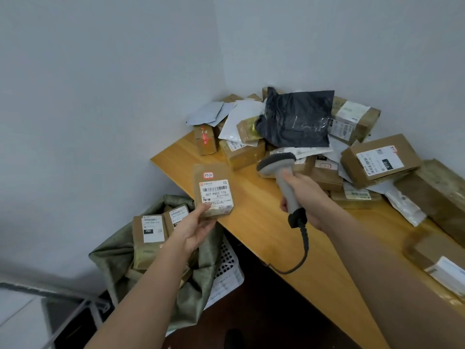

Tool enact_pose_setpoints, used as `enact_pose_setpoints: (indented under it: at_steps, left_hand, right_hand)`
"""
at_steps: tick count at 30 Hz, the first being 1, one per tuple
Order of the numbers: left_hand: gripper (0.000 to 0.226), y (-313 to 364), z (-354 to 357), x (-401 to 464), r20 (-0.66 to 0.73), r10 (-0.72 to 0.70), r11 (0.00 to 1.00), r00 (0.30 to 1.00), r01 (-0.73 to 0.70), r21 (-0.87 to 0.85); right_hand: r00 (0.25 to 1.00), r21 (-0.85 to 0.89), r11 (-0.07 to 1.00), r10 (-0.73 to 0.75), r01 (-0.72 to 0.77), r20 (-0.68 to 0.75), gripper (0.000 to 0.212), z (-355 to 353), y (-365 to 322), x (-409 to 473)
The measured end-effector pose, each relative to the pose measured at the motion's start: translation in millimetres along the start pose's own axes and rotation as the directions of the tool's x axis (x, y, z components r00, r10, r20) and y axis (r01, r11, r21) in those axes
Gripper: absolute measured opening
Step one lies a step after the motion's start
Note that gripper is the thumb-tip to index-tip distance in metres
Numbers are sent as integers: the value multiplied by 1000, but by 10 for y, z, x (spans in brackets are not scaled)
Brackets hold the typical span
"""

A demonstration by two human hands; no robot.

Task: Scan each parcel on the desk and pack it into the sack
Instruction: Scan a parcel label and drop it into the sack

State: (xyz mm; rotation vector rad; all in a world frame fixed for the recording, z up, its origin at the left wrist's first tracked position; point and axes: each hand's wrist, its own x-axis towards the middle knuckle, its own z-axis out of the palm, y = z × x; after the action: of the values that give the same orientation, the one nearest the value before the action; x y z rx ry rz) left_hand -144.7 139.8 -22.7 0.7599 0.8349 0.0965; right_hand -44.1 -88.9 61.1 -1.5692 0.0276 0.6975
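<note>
The left hand (195,229) grips the lower edge of a small brown parcel (213,190) at frame centre, label up, above the desk (264,222) edge. The right hand (305,197) clasps a grey scanner (281,172), head just right of the parcel. The green sack (120,255) sits lower left, holding boxes.

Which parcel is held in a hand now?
The small brown parcel, gripped by the left hand above the sack; the others lie untouched.
</note>
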Motion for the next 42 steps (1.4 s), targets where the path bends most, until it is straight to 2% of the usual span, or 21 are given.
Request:
enact_pose_setpoints:
  at_steps: [4,8,16,20,28,33,38,42]
  left_hand:
    - [12,113,-222,179,-90,48,998,995,-51,-33]
    - [30,279,-504,308,-126,84,993,988,-93,-69]
    - [39,649,-885,479,-203,65,993,977,-83,-82]
    - [21,707,-1015,581,-229,45,994,972,-66,-85]
    - [17,684,-1019,645,-237,28,990,971,-59,-126]
    - [20,639,-1017,727,-270,19,989,963,-58,-138]
    - [42,620,-1105,760,-296,7,982,955,-63,-180]
    - [28,652,-1212,691,-339,17,980,941,-82,-180]
  right_hand:
    - [988,-37,999,-7,13,157,31,467,-177,-59]
    - [973,-90,995,-22,44,231,30,887,-380,-91]
    - [974,-61,996,-47,61,221,36,1413,-596,-98]
    - [971,-58,996,-47,62,235,38,1528,-637,-95]
    - [965,-80,995,-40,62,260,38,1530,-735,-88]
    - [964,-88,994,-41,66,262,38,1504,-814,-73]
    - [956,-90,993,-41,70,290,37,1546,-843,-41]
    - [944,-107,992,-25,64,328,33,1646,-826,-2]
